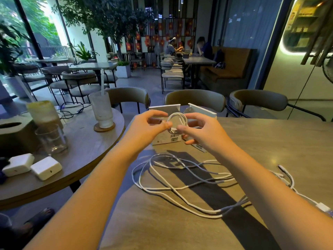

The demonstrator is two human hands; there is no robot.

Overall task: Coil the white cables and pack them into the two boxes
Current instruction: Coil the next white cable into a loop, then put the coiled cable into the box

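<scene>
White coil [176, 121] is hanging pinched between left hand [150, 126] and right hand [199, 129], directly above the boxes [166, 138], left box nearer.

Box interiors [164, 110] behind hands, loose cable [306, 198] leaving right edge, distant faces blurred

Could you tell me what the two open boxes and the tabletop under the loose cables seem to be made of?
The two open boxes look like matte white cardboard: thin folded lids, printed barcode label. The tabletop looks like smooth grey stone or a laminate imitation: mottled, faintly reflective.
</scene>
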